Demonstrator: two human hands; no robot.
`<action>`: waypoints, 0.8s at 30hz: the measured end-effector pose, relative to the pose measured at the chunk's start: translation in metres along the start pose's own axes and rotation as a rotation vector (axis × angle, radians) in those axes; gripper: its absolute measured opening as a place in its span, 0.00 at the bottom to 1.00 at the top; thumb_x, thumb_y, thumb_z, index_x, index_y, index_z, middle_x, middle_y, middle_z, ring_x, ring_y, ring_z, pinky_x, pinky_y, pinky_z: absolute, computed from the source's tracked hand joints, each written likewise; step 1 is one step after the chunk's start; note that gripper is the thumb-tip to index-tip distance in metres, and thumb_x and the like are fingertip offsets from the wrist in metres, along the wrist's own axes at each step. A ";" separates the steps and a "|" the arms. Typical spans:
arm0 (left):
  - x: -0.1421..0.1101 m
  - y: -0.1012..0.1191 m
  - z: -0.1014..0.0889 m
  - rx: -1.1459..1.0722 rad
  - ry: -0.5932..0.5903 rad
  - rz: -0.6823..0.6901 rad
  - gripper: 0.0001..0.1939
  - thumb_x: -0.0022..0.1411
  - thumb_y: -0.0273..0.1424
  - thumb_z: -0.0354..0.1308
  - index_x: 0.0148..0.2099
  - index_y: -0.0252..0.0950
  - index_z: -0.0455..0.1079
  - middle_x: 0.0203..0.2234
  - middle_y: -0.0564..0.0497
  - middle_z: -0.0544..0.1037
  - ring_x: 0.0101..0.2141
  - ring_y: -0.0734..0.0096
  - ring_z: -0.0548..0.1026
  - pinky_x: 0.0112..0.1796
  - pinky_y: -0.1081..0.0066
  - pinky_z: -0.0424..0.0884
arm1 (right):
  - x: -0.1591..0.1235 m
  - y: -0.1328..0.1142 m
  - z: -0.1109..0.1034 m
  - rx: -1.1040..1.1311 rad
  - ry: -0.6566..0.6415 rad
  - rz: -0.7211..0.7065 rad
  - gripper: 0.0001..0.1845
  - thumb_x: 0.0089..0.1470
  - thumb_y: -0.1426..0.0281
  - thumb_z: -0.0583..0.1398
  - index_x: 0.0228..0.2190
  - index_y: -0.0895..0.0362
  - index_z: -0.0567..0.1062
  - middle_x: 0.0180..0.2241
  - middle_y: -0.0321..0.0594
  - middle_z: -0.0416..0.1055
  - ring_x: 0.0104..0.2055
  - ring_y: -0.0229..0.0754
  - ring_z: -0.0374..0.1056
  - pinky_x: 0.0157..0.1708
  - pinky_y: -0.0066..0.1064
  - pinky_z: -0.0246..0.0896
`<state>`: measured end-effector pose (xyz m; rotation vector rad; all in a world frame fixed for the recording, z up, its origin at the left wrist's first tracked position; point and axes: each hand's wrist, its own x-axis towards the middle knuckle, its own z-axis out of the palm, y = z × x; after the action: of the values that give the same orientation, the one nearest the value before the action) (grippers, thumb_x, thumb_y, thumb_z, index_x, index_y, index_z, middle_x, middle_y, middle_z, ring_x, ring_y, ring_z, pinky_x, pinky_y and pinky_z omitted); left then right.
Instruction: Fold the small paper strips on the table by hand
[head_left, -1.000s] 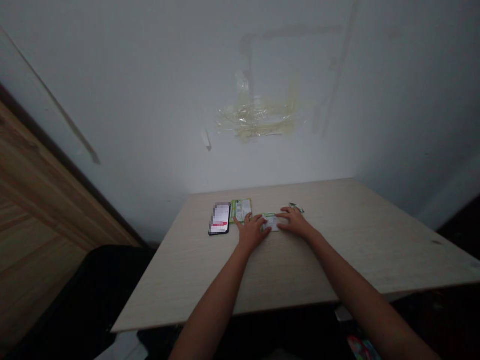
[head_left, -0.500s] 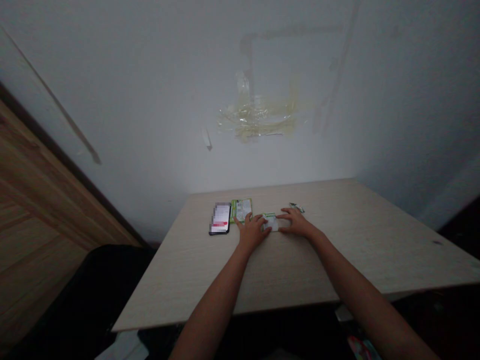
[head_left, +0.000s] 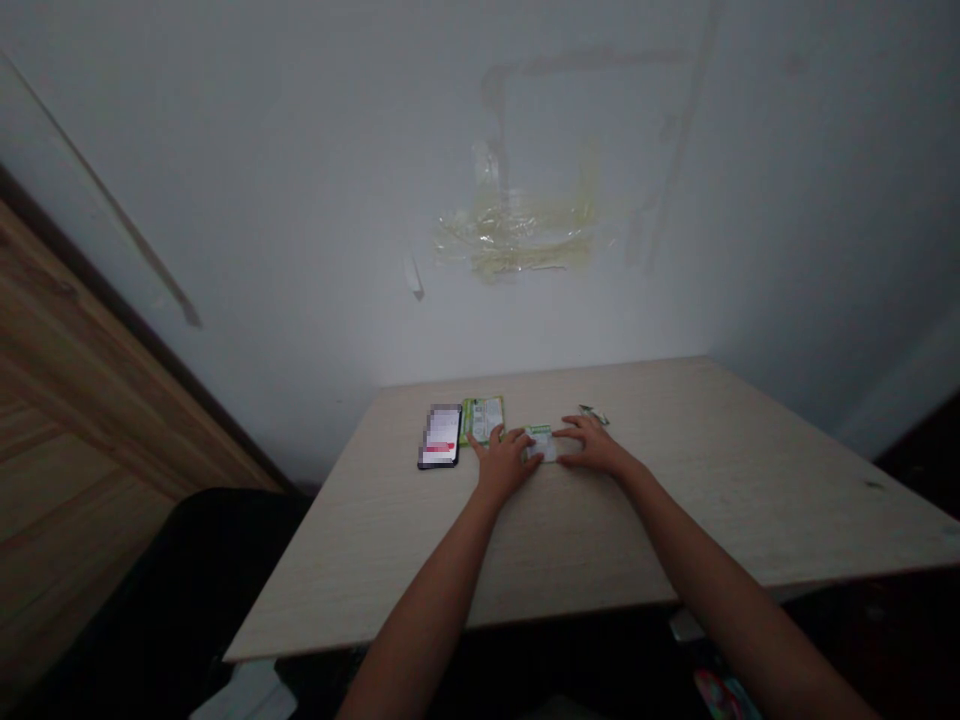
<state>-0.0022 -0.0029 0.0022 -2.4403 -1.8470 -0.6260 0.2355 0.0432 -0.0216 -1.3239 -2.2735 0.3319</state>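
Note:
A small white and green packet (head_left: pixel 541 446) lies flat on the table between my two hands. At its left side rests my left hand (head_left: pixel 504 463), fingers spread, with thumb and fingertips touching the edge. Some of its fingers reach onto the lower part of a larger green and white packet (head_left: pixel 484 418). My right hand (head_left: pixel 592 446) lies at the small packet's right side, fingers stretched out and apart, fingertips at the edge. Just beyond the right hand is a small torn-looking green and white scrap (head_left: pixel 595 414), partly hidden by the fingers.
A phone (head_left: pixel 441 437) with a lit, blurred screen lies left of the larger packet. The pale wooden table (head_left: pixel 360 560) meets a wall (head_left: pixel 300 200) with old yellowed tape (head_left: pixel 525 235) on it. Wooden panelling (head_left: pixel 67 400) stands at the left, beside something dark.

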 end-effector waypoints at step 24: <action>-0.001 0.005 -0.009 -0.007 -0.056 -0.026 0.17 0.62 0.49 0.57 0.51 0.54 0.74 0.59 0.53 0.72 0.63 0.46 0.57 0.59 0.26 0.35 | 0.002 -0.010 0.002 0.024 0.161 0.020 0.11 0.57 0.62 0.61 0.36 0.49 0.84 0.50 0.45 0.72 0.55 0.50 0.65 0.60 0.47 0.54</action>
<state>-0.0004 -0.0073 0.0116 -2.4668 -1.9032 -0.5722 0.2261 0.0403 -0.0183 -1.3124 -2.1185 0.2498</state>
